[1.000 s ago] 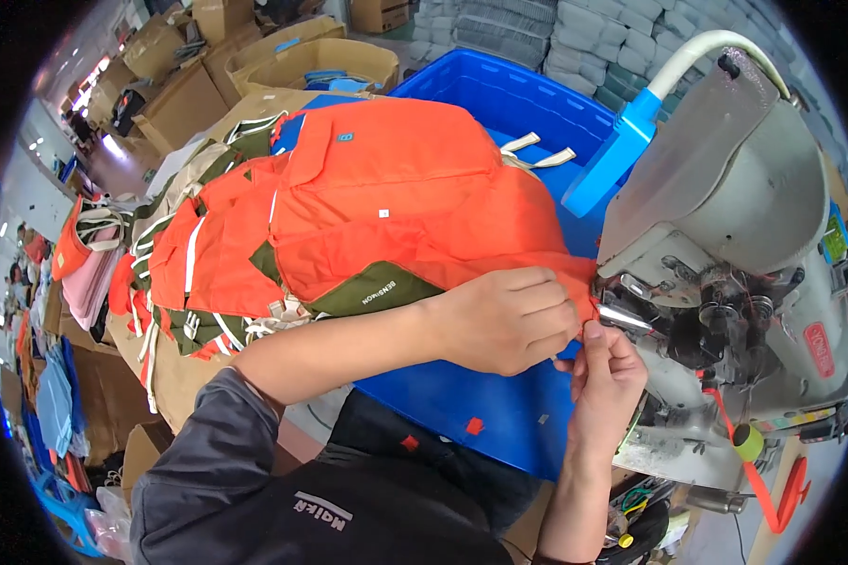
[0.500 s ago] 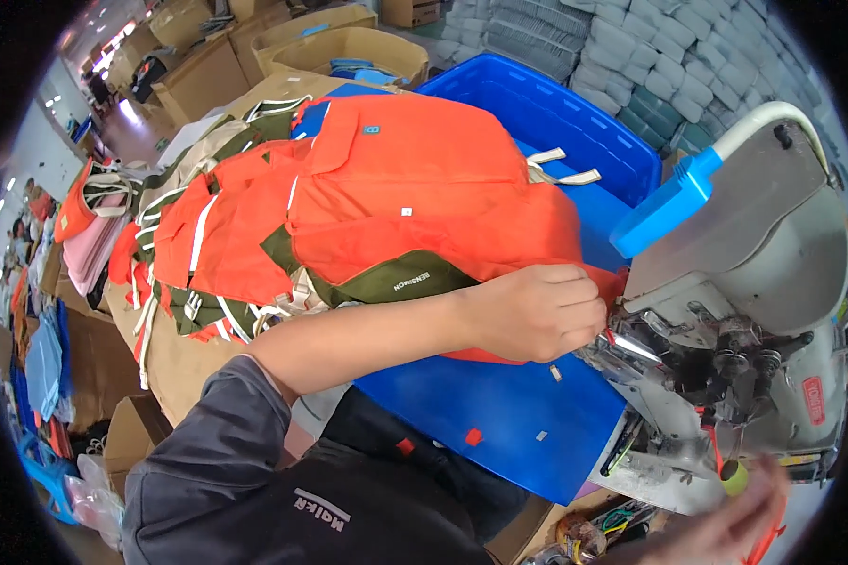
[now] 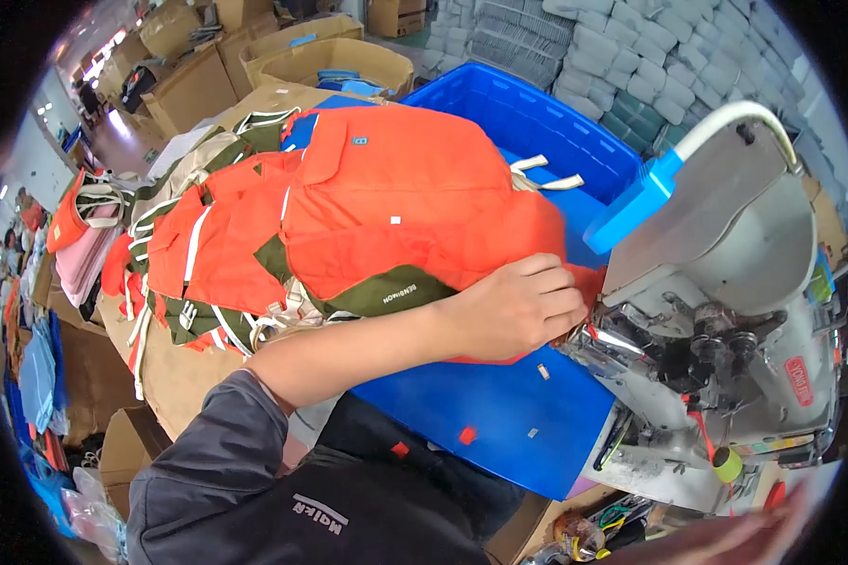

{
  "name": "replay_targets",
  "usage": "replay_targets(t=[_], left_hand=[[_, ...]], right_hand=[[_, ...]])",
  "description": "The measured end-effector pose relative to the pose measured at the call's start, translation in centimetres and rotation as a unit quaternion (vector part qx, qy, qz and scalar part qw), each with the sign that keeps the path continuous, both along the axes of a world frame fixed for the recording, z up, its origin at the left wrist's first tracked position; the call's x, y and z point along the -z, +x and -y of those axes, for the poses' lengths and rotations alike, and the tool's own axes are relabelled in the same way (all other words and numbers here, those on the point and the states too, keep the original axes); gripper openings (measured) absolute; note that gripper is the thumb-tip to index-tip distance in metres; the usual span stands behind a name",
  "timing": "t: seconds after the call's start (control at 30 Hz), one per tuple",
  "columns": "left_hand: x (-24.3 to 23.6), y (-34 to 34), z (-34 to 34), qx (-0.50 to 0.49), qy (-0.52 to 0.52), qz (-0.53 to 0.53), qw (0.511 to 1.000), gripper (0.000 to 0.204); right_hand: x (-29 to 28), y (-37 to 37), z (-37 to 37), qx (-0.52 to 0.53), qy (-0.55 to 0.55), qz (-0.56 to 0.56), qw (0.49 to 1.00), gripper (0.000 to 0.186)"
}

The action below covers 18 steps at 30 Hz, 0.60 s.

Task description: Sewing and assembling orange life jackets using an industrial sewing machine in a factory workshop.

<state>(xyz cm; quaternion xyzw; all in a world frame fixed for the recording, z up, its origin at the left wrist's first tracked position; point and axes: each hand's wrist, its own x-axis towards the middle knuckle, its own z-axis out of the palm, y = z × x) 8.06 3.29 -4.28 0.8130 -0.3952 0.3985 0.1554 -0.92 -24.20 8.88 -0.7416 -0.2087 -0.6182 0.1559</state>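
Observation:
My left hand [image 3: 528, 301] is closed on the lower right corner of the orange fabric of a large backpack [image 3: 396, 169] with olive panels and cream straps, beside the working parts of a pale grey sewing machine [image 3: 754, 235]. Its fingertips are partly hidden. Low at the right edge, my right hand [image 3: 773, 518] is a blur, off the bag and near a red item [image 3: 774, 494] below the machine; its fingers cannot be made out.
A blue plastic crate [image 3: 537, 94] stands behind the bag. Cardboard boxes [image 3: 188, 85], stacked grey bundles [image 3: 650, 56] and piled fabric [image 3: 38, 358] surround the workplace. A blue board [image 3: 462, 405] lies in front, with tools [image 3: 608, 513] below at right.
My right hand has left the fabric beside my left hand and moved down and right to beneath the machine. My left hand stays on the bag's corner.

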Motion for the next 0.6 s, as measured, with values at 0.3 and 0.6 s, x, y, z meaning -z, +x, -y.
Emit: replay_targets(t=[0.3,0.6], left_hand=[[5.1,-10.0,-7.0,-0.409,0.007,-0.331,0.85,0.111],[9.6,2.5,-7.4,-0.175,0.021,-0.335,0.926,0.116]], right_hand=[[18.6,-0.9,-8.8,-0.235,-0.056,-0.589,0.771,0.053],[22.0,-0.9,-11.4,-0.192,-0.295,-0.531,0.771,0.078]])
